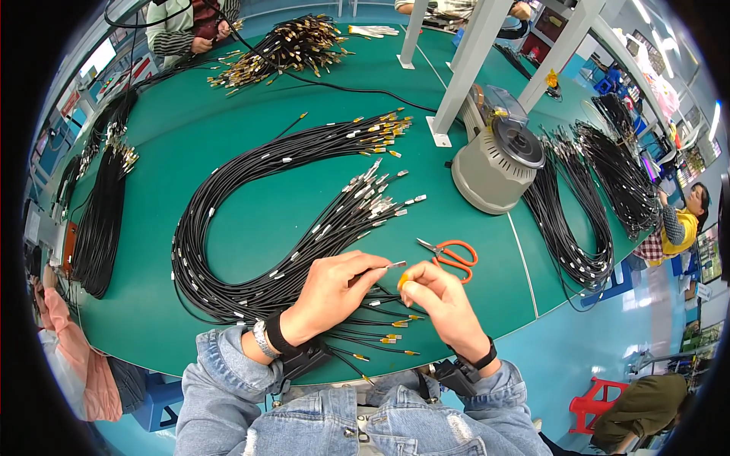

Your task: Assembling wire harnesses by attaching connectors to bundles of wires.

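My left hand (334, 295) pinches a black cable near its end, and the small silver connector (396, 264) pokes out past the fingertips toward the right. Close beside it, my right hand (445, 298) is closed on a small yellow piece (404, 280), perhaps a cap; its exact kind is too small to tell. A gap separates the two pieces. Under and around the left hand lies a big U-shaped bundle of black cables (199, 220) with white tags. Several cable ends with yellow tips (391, 337) fan out below my hands. Orange-handled scissors (455, 258) lie just beyond the right hand.
A grey round machine (496, 171) stands right of the bundle, beside white metal posts (465, 68). More cable bundles lie at the left (103, 220), far side (285, 49) and right (570, 220) of the green table (258, 205). Other people work around it.
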The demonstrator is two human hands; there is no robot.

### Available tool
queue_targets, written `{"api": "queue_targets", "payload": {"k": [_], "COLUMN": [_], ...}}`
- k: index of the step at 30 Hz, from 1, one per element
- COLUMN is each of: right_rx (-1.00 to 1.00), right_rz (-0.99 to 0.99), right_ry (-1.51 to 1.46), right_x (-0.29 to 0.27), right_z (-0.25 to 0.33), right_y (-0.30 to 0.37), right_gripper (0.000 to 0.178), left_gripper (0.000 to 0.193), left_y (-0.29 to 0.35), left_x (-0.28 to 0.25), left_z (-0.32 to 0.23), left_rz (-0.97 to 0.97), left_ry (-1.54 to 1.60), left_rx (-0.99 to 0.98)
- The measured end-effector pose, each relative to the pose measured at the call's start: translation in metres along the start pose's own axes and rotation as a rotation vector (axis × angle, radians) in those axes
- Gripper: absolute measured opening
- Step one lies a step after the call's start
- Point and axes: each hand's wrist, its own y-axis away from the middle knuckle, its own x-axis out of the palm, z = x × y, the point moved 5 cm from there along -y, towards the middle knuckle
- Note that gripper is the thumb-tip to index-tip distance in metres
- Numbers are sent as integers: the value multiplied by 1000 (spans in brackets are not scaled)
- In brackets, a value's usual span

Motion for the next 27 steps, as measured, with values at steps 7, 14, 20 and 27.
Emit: {"api": "queue_targets", "payload": {"k": [7, 14, 20, 27], "right_rx": [58, 71, 98, 133], "right_rz": [-26, -35, -40, -24], "right_ry": [136, 184, 195, 198], "right_x": [4, 0, -1, -2], "right_z": [-7, -11, -7, -8], "right_y": [4, 0, -2, -3], "right_gripper": [11, 11, 14, 14], "left_gripper": [14, 12, 12, 14], "left_y": [7, 8, 9, 10], "left_x": [0, -2, -2, -1], "left_z": [-12, -18, -19, -20], "left_rz": [-53, -77, -87, -88], "left_ry": [-158, -278, -360, -414], "left_rx": [195, 277, 331, 375]}}
